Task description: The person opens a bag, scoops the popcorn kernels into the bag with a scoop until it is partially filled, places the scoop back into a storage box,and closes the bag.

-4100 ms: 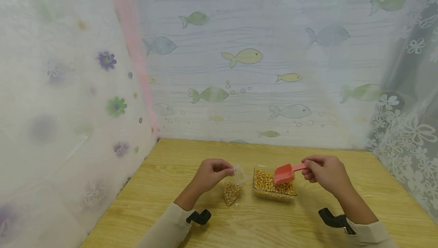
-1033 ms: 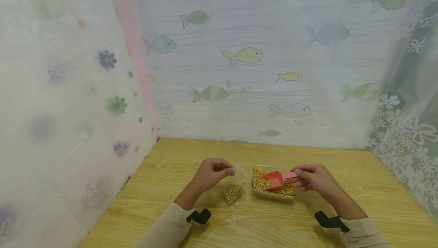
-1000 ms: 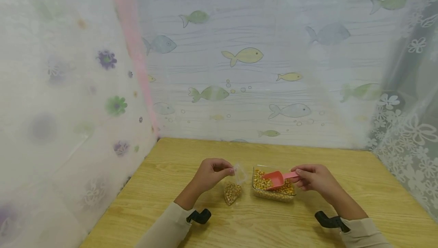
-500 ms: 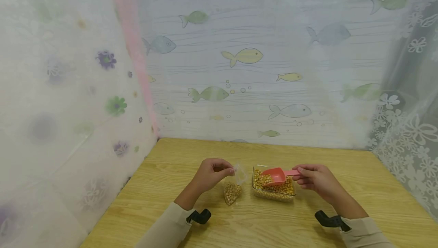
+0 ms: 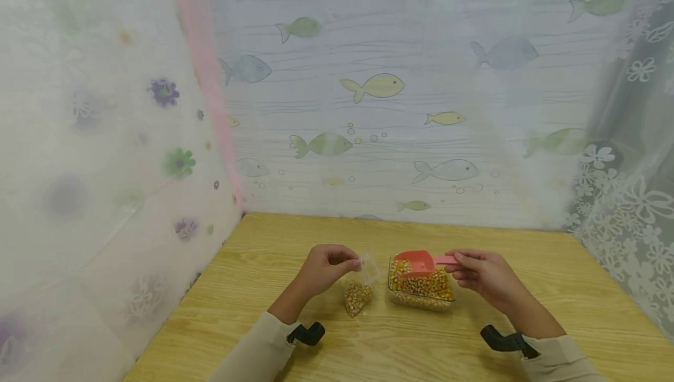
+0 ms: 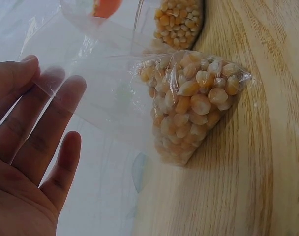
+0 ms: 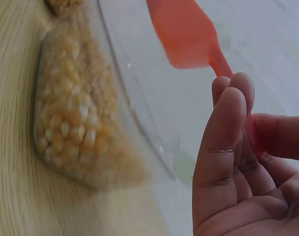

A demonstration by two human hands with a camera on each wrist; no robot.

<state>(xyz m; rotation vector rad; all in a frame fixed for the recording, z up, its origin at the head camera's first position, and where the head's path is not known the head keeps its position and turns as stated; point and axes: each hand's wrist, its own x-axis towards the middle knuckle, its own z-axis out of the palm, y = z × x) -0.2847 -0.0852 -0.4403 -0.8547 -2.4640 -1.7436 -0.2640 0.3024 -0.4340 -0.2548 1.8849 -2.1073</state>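
Note:
My left hand (image 5: 327, 268) pinches the top edge of a clear plastic bag (image 6: 105, 73). Corn kernels (image 6: 194, 103) fill the bag's lower part, which rests on the table. With my right hand (image 5: 487, 274) I grip the handle of a red scoop (image 5: 423, 262). Kernels lie in the front of the scoop, which is above a clear rectangular container (image 5: 423, 306) of yellow corn kernels (image 5: 426, 286). In the right wrist view the scoop (image 7: 186, 37) is raised over the container's rim, and its inside is hidden there.
The wood-grain table (image 5: 389, 347) carries the bag and the container side by side, with a small gap between them. A fish-patterned curtain (image 5: 379, 136) hangs behind the table. Flowered sheets (image 5: 105, 165) stand along the left and right sides.
The scoop has risen out of the corn and shifted towards the far left of the container, with kernels in it. My left hand and the bag have stayed put.

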